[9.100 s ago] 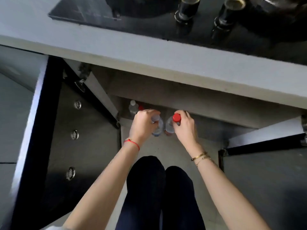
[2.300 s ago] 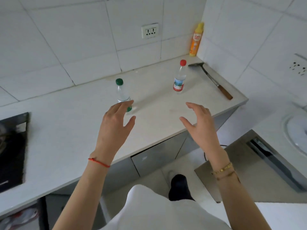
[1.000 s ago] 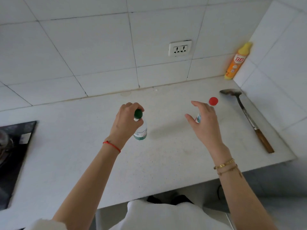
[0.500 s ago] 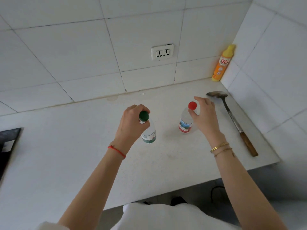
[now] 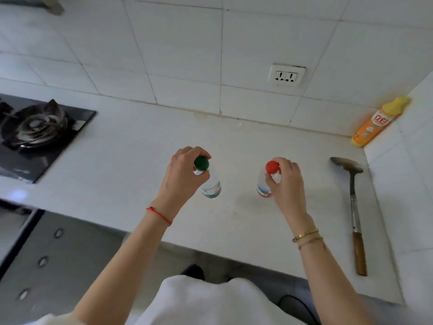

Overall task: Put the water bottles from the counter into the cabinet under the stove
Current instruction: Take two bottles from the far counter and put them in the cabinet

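Note:
Two small clear water bottles stand on the white counter (image 5: 131,160). My left hand (image 5: 182,179) grips the neck of the green-capped bottle (image 5: 210,186), whose green cap shows between my fingers. My right hand (image 5: 287,181) is closed around the neck of the red-capped bottle (image 5: 263,188), which carries a red and blue label. Both bottles are upright, roughly a hand's width apart, in the middle of the counter. I cannot tell whether their bases touch the counter. The cabinet under the stove is at the lower left, with an open door panel (image 5: 46,259) bearing round holes.
A black gas stove (image 5: 35,132) sits at the left end of the counter. A metal spatula with a wooden handle (image 5: 353,212) lies at the right. An orange and yellow bottle (image 5: 377,120) stands in the back right corner. A wall socket (image 5: 286,76) is above.
My right hand has closed on the red-capped bottle, which it was only touching half a second ago. My left hand keeps its hold on the green-capped bottle. The view has swung left, bringing the stove in.

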Action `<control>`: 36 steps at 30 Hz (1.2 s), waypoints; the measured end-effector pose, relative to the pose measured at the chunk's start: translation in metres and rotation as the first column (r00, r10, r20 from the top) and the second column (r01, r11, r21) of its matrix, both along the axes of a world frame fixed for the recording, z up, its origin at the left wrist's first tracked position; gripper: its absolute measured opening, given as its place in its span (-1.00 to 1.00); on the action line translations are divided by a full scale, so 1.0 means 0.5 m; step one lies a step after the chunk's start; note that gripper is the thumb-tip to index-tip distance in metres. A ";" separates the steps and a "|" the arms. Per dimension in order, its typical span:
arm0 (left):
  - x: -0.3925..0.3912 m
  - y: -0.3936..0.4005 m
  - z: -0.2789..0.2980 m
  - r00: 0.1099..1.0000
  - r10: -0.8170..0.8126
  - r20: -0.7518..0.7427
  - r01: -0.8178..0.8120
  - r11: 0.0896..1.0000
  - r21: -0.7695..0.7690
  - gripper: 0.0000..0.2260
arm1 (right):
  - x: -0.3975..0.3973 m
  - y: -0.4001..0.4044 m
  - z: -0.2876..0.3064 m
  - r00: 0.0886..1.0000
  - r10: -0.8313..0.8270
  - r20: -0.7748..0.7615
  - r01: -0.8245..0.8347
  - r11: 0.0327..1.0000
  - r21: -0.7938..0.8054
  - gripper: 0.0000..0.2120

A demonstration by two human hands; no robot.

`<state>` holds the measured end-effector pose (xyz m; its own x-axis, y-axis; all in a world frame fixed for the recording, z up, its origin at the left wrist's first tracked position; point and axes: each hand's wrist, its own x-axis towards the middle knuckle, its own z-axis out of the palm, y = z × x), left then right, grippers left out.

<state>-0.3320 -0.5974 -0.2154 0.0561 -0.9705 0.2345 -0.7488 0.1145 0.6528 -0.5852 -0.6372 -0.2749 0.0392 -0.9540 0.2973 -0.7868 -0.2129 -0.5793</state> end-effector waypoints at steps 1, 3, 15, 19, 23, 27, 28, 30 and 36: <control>0.012 0.022 0.002 0.999 0.042 -0.002 -0.042 0.999 -0.003 -0.74 | 0.014 0.008 0.004 0.999 0.034 0.012 -0.034 0.999 -0.014 -0.74; 0.039 0.069 0.004 0.992 0.124 -0.004 -0.124 0.992 -0.006 -0.74 | 0.048 0.027 0.017 0.994 0.103 0.032 -0.102 0.995 -0.023 -0.72; 0.274 0.501 0.013 0.803 0.596 0.022 -0.596 0.802 0.021 -0.70 | 0.415 0.283 0.075 0.758 0.643 0.105 -0.645 0.764 -0.025 -0.69; 0.380 0.696 0.003 0.710 0.704 -0.001 -0.704 0.710 0.022 -0.71 | 0.575 0.419 0.065 0.643 0.761 0.090 -0.762 0.647 -0.029 -0.69; 0.473 0.876 -0.004 0.639 0.769 0.025 -0.769 0.637 0.055 -0.71 | 0.717 0.558 0.049 0.556 0.822 0.126 -0.828 0.561 -0.011 -0.69; 0.575 1.052 -0.007 0.525 0.849 0.065 -0.851 0.521 0.067 -0.72 | 0.861 0.703 0.032 0.458 0.871 0.176 -0.886 0.463 0.012 -0.70; 0.598 1.089 -0.007 0.498 0.863 0.079 -0.867 0.494 0.070 -0.72 | 0.893 0.734 0.030 0.432 0.883 0.182 -0.900 0.435 0.026 -0.69; 0.643 1.153 -0.008 0.454 0.886 0.095 -0.890 0.448 0.077 -0.73 | 0.956 0.788 0.027 0.384 0.906 0.178 -0.923 0.382 0.044 -0.69; 0.792 1.280 -0.021 0.364 0.929 0.066 -0.930 0.359 0.077 -0.74 | 1.154 0.901 0.009 0.264 0.954 0.144 -0.964 0.255 0.080 -0.67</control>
